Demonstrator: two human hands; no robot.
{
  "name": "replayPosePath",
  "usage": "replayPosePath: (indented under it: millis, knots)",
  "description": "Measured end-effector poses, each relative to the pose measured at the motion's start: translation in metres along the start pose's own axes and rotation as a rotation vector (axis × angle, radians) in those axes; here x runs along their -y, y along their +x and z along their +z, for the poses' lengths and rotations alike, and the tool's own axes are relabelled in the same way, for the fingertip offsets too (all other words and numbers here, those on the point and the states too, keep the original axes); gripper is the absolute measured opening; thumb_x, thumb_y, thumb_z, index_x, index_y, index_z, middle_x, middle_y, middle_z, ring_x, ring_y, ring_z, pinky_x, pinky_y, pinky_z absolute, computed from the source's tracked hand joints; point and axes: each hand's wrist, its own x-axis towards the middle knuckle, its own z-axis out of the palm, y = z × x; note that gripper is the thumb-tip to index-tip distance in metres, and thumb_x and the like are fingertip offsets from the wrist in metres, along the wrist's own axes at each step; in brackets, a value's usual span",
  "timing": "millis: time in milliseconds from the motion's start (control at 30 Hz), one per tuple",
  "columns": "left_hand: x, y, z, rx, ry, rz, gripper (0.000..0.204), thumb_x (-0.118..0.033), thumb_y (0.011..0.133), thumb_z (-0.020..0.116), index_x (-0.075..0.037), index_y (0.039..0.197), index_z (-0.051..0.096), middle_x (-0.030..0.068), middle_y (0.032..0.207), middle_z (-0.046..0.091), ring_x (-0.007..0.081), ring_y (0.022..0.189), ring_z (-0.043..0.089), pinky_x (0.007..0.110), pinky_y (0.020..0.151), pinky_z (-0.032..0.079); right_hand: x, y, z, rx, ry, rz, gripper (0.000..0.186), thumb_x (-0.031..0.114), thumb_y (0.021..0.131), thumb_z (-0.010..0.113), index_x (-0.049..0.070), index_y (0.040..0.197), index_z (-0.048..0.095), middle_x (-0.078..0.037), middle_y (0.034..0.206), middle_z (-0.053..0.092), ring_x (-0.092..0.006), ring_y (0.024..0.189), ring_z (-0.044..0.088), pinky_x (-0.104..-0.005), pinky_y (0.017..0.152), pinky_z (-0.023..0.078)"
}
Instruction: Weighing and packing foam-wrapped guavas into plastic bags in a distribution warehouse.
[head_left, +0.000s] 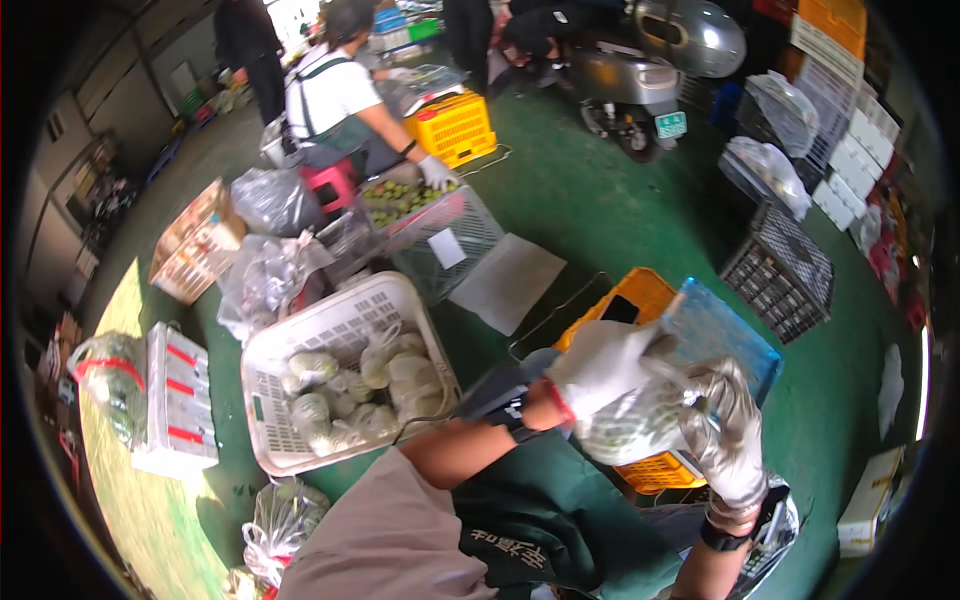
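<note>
A clear plastic bag of pale green produce (625,430) hangs between my gloved hands, in front of an orange crate (655,476). My left hand (603,368), in a white glove, is closed at the bag's gathered neck. At the bag's right side, my right hand (728,440), in a shiny pale glove, has its fingers bent and gripping the plastic. Motion blurs the fingertips a little. Behind my hands lies a blue-rimmed clear tray (725,335). A dark flat device (619,309) rests by the crate's far edge. To my left, a white basket (262,395) holds several filled bags (412,385).
Ahead on the left, a person (335,95) reaches into a crate of small green fruit (395,200). A scooter (625,85) stands at the back. A black crate (785,265) sits on the right, and a white foam box (178,400) on the far left.
</note>
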Motion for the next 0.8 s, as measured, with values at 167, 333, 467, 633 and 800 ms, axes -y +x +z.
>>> replayPosePath:
  millis: [167, 333, 467, 633, 800]
  knots:
    - [0.074, -0.126, -0.140, -0.369, 0.393, -0.196, 0.027, -0.034, 0.092, 0.058, -0.010, 0.085, 0.068, 0.0097, 0.062, 0.059, 0.0255, 0.050, 0.058, 0.039, 0.042, 0.044, -0.003, -0.009, 0.020, -0.087, 0.155, 0.134, 0.026, 0.018, 0.087, 0.063, 0.002, 0.107, 0.056, -0.011, 0.107, 0.054, -0.0192, 0.095, 0.054, -0.0311, 0.084, 0.045]
    - [0.178, -0.268, -0.154, -0.322, 0.680, -0.874, 0.029, -0.036, 0.086, 0.057, -0.011, 0.098, 0.068, 0.0163, 0.080, 0.067, 0.0332, 0.073, 0.065, 0.048, 0.067, 0.051, -0.063, -0.038, 0.051, -0.077, 0.315, 0.305, 0.011, -0.001, 0.086, 0.056, 0.002, 0.096, 0.060, -0.007, 0.092, 0.059, -0.0154, 0.089, 0.057, -0.0274, 0.082, 0.044]
    - [0.240, -0.317, -0.130, -0.131, 0.758, -0.942, 0.030, -0.036, 0.085, 0.058, -0.010, 0.096, 0.067, 0.0168, 0.081, 0.066, 0.0351, 0.073, 0.064, 0.047, 0.065, 0.050, -0.080, -0.046, 0.070, -0.033, 0.347, 0.436, 0.008, -0.001, 0.084, 0.057, 0.002, 0.086, 0.064, -0.007, 0.088, 0.060, -0.0179, 0.081, 0.059, -0.0278, 0.076, 0.046]
    - [0.129, -0.181, -0.072, -0.199, 0.195, -0.411, 0.006, -0.011, 0.081, 0.066, -0.010, 0.082, 0.060, 0.0098, 0.078, 0.063, 0.0270, 0.070, 0.062, 0.036, 0.063, 0.049, -0.135, -0.054, 0.074, 0.015, -0.284, 0.251, 0.009, 0.008, 0.083, 0.059, 0.009, 0.090, 0.063, -0.009, 0.088, 0.063, -0.0246, 0.080, 0.061, -0.0374, 0.075, 0.047]
    - [-0.014, -0.085, 0.023, -0.071, -0.362, -0.023, 0.026, -0.016, 0.077, 0.073, -0.009, 0.098, 0.060, 0.0078, 0.083, 0.062, 0.0289, 0.076, 0.061, 0.038, 0.069, 0.048, -0.161, -0.045, 0.094, 0.124, -1.152, 0.176, 0.006, 0.014, 0.081, 0.058, 0.009, 0.085, 0.059, -0.011, 0.079, 0.059, -0.0300, 0.072, 0.057, -0.0443, 0.064, 0.043]
